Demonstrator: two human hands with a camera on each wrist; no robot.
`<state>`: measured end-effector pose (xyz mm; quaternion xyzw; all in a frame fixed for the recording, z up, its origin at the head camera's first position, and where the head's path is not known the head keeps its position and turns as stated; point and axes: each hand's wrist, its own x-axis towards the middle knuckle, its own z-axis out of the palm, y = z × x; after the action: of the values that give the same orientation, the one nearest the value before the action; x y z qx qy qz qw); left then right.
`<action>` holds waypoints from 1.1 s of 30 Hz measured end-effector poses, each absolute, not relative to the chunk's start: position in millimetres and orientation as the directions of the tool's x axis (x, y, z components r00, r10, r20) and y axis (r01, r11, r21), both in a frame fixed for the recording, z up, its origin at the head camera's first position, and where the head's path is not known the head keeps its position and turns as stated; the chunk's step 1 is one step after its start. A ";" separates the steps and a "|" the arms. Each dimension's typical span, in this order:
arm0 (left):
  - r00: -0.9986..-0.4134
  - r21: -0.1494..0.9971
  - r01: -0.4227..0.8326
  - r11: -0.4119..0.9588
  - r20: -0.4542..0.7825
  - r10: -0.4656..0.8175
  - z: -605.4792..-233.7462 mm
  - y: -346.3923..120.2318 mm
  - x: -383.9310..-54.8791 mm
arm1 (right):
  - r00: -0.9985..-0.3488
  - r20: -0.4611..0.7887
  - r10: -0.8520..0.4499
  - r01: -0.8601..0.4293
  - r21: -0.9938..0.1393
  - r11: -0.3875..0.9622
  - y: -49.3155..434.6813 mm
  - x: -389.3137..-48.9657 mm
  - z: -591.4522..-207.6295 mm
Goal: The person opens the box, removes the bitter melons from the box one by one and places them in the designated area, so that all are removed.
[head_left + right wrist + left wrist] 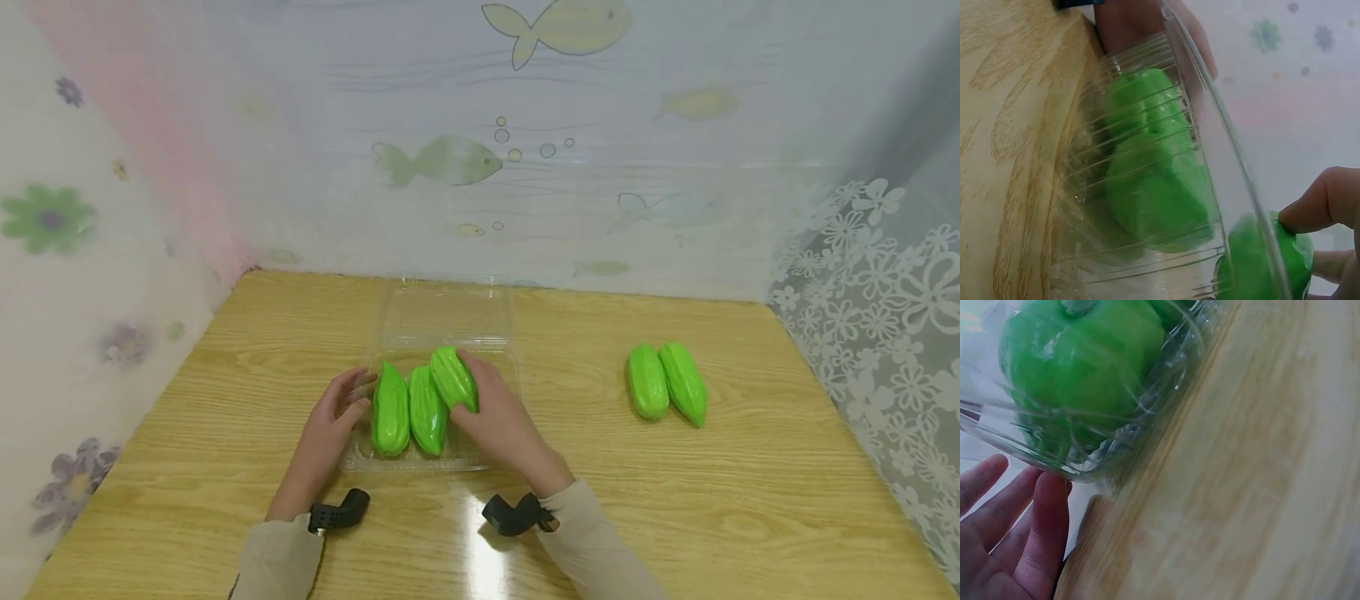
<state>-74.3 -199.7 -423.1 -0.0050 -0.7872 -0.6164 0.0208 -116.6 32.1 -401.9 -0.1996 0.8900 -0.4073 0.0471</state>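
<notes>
A clear plastic clamshell box [468,450] lies on the table with its lid folded back. Two glossy green, ridged bitter gourds rest in it side by side, a left one [391,412] and a middle one [427,412]. My right hand [502,417] holds a third bitter gourd [453,377] between thumb and fingers, tilted over the box's right part. In the right wrist view that gourd [1294,259] shows at the box's wall, under the thumb. My left hand [333,417] is at the box's left side, its fingers loosely extended, fingertips [1050,487] right at the rim.
Two more green bitter gourds, one [648,382] beside the other [683,383], lie together on the right of the wooden table [750,500]. The raised lid [450,312] reaches toward the back wall, which is covered with a fish-patterned sheet [457,158].
</notes>
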 end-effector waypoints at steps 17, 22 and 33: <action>-0.999 0.967 0.021 0.255 0.028 -0.025 -423.7 -199.0 -75.0 | -0.905 0.065 -0.420 -0.285 -0.826 0.486 37.2 -118.7 -391.7; -0.999 0.967 0.018 0.254 0.026 -0.030 -424.1 -198.8 -74.9 | -0.907 0.054 -0.417 -0.269 -0.838 0.475 39.0 -118.2 -389.3; -0.999 0.965 0.020 0.261 0.029 -0.029 -422.9 -198.7 -73.7 | -0.907 0.058 -0.417 -0.250 -0.872 0.421 47.4 -118.7 -380.0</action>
<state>-73.7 -198.7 -422.9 0.0029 -0.7937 -0.6079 0.0204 -118.7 47.4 -380.0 -0.1989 0.8386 -0.5001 0.0838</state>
